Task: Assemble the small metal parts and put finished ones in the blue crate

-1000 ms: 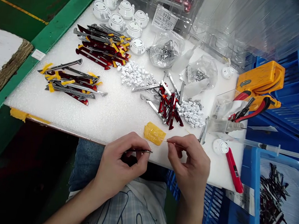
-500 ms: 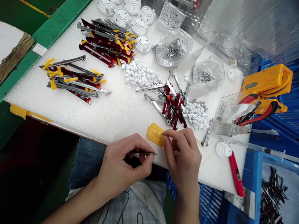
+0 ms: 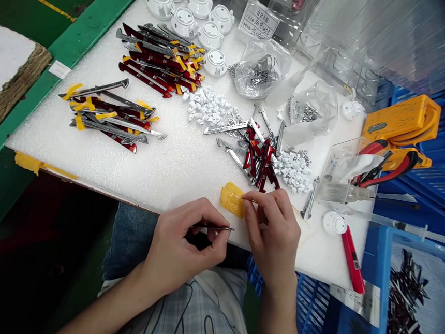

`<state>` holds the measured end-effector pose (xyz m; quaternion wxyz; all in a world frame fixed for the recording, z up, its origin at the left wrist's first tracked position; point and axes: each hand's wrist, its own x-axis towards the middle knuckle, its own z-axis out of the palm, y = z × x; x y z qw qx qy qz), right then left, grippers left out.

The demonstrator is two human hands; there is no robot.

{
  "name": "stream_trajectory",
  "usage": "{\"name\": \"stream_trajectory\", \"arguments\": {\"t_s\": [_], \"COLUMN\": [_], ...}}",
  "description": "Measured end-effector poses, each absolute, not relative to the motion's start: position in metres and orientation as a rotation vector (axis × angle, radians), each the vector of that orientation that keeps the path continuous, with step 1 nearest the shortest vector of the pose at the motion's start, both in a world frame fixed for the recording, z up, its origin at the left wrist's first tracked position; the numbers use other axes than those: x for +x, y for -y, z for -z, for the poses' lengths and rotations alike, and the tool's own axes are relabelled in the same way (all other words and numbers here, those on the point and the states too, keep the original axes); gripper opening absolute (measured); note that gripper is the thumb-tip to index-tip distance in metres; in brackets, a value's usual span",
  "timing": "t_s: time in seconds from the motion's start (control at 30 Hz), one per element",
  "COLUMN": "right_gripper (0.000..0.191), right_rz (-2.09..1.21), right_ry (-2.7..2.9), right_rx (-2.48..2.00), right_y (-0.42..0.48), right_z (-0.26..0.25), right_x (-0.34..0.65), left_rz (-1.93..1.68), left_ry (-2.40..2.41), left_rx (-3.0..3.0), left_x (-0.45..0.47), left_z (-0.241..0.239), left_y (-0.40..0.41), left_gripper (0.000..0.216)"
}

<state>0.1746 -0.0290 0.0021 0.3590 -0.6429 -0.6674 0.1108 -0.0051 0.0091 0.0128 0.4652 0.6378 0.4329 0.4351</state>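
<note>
My left hand [image 3: 182,244] is closed in a pinch on a thin metal strip [image 3: 217,228] that lies level, its tip pointing right, just over the near edge of the white foam board [image 3: 175,168]. My right hand [image 3: 273,234] is closed too, pinching a thin wooden stick [image 3: 298,211]; its fingertips touch the yellow pad [image 3: 232,199] on the board. Just beyond that pad lies a loose heap of red and silver strips [image 3: 258,157] beside small white pieces [image 3: 294,170].
Two stacks of red and silver strips with yellow tape [image 3: 110,113] [image 3: 161,60] lie at the left. White round caps [image 3: 198,17] and bags of small metal parts [image 3: 258,69] sit at the back. At the right are a red knife [image 3: 350,259], a syringe [image 3: 396,224], yellow pliers [image 3: 399,128] and blue crates [image 3: 410,287].
My right hand has moved left from beside the yellow pad until its fingertips and the stick rest on it. My left hand keeps its hold on the strip.
</note>
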Motion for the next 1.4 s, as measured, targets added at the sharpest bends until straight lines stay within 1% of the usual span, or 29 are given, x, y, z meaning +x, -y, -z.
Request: {"name": "stream_trajectory", "arguments": {"t_s": [0.23, 0.4, 0.57, 0.7, 0.93, 1.4], "right_gripper": [0.014, 0.014, 0.015, 0.020, 0.028, 0.026], "right_rz": [-0.417, -0.495, -0.456, -0.391, -0.330, -0.337], "right_ry": [1.544, 1.447, 1.467, 1.525, 1.616, 1.627], "right_rx": [-1.637, -1.594, -1.423, -1.326, -1.326, -1.316], "right_y": [0.028, 0.032, 0.043, 0.048, 0.046, 0.045], "right_z": [-0.009, -0.009, -0.002, 0.003, 0.002, 0.002], "right_x": [0.180, 0.181, 0.180, 0.179, 0.176, 0.175], "left_rz": [-1.089, -1.066, -1.065, -1.065, -1.070, -1.072], "left_ry": [-1.059, -1.069, -1.080, -1.063, -1.043, -1.041], "left_rx": [1.571, 1.626, 1.698, 1.741, 1.778, 1.764], "left_x": [-0.006, -0.005, -0.004, -0.003, -0.004, -0.003], "left_z": [-0.013, -0.013, -0.011, -0.008, -0.008, -0.008], "left_y": [-0.010, -0.009, -0.008, -0.006, -0.006, -0.006], "left_gripper": [0.020, 0.018, 0.018, 0.018, 0.019, 0.019]}}
